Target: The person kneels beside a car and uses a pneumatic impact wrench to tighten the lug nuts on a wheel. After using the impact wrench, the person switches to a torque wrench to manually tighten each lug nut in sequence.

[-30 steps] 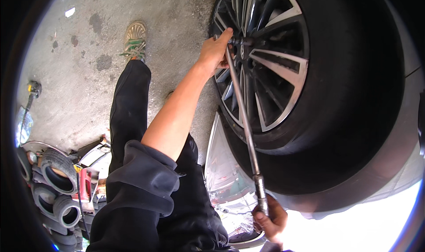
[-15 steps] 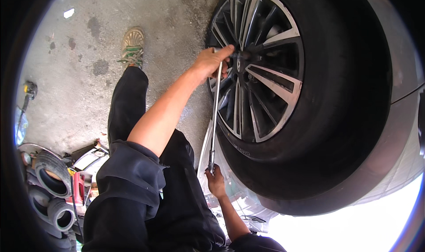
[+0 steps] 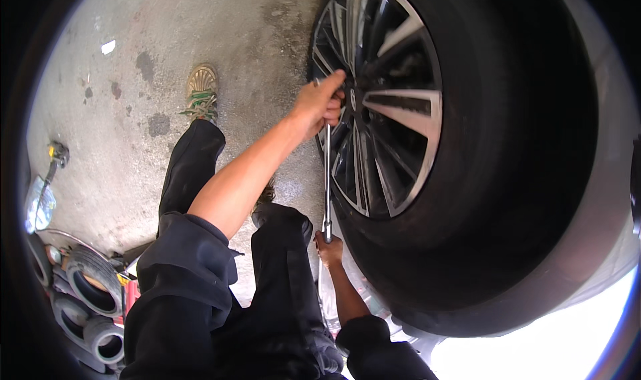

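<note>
A long chrome socket wrench [image 3: 327,173] runs beside the face of a car wheel [image 3: 434,113], one with black and silver spokes. My left hand [image 3: 319,106] is closed around its head end close to the hub, thumb stretched out along the top. That hand covers the head, so how it meets the wheel nut is hidden. Lower in the picture, my right hand [image 3: 329,250] grips the far end of the handle. Its fingers wrap the thicker end sleeve.
The tyre [image 3: 494,146] sits in the wheel arch of a grey car body [image 3: 594,213]. Several loose tyres [image 3: 90,280] are piled at the lower left. A yellow-and-black tool [image 3: 59,154] lies on the stained concrete floor [image 3: 254,66]. My shoe [image 3: 202,86] stands left of the wheel.
My right hand and the handle end sit higher in the picture than before. The dark socket piece seen by the hub earlier is now hidden. The view has shifted slightly.
</note>
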`<state>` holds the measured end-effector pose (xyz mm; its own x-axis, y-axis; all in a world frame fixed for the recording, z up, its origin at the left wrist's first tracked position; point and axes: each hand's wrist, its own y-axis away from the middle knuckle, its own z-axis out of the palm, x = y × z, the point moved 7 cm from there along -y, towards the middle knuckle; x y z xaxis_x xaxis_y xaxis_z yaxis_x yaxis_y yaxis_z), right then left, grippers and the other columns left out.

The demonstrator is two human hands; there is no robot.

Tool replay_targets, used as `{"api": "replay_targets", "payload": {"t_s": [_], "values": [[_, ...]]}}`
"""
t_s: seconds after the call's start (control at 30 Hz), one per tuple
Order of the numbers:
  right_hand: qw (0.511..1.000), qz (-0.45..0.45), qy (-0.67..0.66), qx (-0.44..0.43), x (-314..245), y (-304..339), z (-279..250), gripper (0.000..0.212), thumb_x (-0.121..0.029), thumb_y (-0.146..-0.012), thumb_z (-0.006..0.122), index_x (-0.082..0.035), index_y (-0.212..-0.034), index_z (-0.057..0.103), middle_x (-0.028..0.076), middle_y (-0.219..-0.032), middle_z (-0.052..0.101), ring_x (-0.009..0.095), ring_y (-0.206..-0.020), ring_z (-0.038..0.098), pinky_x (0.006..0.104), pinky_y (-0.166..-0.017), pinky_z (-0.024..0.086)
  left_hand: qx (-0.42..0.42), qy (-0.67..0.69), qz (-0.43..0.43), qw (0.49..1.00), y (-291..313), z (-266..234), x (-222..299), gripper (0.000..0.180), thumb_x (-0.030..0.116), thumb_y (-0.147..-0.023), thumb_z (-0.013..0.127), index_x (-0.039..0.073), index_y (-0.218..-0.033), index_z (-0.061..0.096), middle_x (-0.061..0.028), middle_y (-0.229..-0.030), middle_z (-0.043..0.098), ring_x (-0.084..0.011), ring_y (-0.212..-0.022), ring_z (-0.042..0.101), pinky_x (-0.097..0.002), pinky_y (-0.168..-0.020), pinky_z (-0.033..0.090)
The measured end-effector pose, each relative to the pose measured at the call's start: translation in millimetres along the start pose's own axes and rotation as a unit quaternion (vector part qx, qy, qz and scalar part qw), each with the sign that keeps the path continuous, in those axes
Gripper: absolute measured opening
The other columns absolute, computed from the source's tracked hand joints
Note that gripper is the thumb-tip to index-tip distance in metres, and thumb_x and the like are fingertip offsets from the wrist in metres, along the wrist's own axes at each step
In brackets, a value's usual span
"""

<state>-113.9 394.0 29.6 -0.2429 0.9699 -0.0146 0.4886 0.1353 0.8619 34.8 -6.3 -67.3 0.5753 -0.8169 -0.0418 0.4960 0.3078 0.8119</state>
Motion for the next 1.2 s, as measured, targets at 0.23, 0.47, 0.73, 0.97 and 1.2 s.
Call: {"api": "replay_targets", "payload": {"t_s": [0.23, 0.47, 0.73, 0.97, 1.2], "values": [[0.965, -0.144, 0.178, 0.131, -23, -4, -3, 0.024, -0.025, -0.081, 0.057, -0.002, -0.085, 0.066, 0.023, -0.072, 0.064, 0.044, -0.067, 0.061, 0.0518, -0.068, 0.049, 0.022, -0.002, 0.073, 0.997, -15, -7, -11, 0.044, 0.047, -0.088, 0.063, 0.008, -0.076, 0.049, 0.0068, -0.052, 0.028, -0.0081, -0.041, 0.024, -0.0273, -0.04, 0.02], [0.946, -0.199, 0.186, 0.177, -22, -30, 10, 0.025, -0.031, -0.078, 0.059, -0.007, -0.081, 0.067, 0.022, -0.075, 0.068, 0.044, -0.076, 0.067, 0.0529, -0.072, 0.053, 0.074, -0.069, 0.154, 0.983, -7, 8, -2, 0.038, 0.042, -0.091, 0.057, 0.013, -0.069, 0.046, 0.0079, -0.05, 0.027, -0.0068, -0.04, 0.022, -0.0256, -0.038, 0.018], [0.938, -0.244, 0.176, 0.172, -24, -39, 6, 0.022, -0.027, -0.079, 0.061, -0.006, -0.073, 0.06, 0.022, -0.07, 0.066, 0.042, -0.068, 0.066, 0.0506, -0.068, 0.054, 0.082, -0.071, 0.165, 0.98, 5, 7, 3, 0.039, 0.042, -0.09, 0.058, 0.013, -0.068, 0.044, 0.0079, -0.049, 0.026, -0.0068, -0.04, 0.022, -0.0245, -0.039, 0.018], [0.978, -0.205, 0.02, 0.025, -46, 70, -38, 0.021, -0.014, -0.081, 0.064, 0.003, -0.092, 0.068, 0.017, -0.071, 0.067, 0.022, -0.067, 0.066, 0.0365, -0.066, 0.052, -0.022, 0.03, 0.086, 0.996, -7, -9, 11, 0.036, 0.044, -0.092, 0.063, 0.011, -0.081, 0.058, -0.0001, -0.051, 0.042, -0.0168, -0.041, 0.042, -0.0336, -0.041, 0.037], [0.987, -0.091, 0.127, 0.046, -98, 142, -50, 0.017, -0.012, -0.084, 0.059, 0.001, -0.093, 0.065, 0.017, -0.066, 0.061, 0.023, -0.058, 0.061, 0.0369, -0.062, 0.049, 0.103, 0.011, 0.021, 0.994, 24, -27, -6, 0.041, 0.041, -0.094, 0.055, 0.015, -0.065, 0.043, 0.0097, -0.05, 0.03, -0.0061, -0.04, 0.029, -0.0253, -0.04, 0.031]]}}
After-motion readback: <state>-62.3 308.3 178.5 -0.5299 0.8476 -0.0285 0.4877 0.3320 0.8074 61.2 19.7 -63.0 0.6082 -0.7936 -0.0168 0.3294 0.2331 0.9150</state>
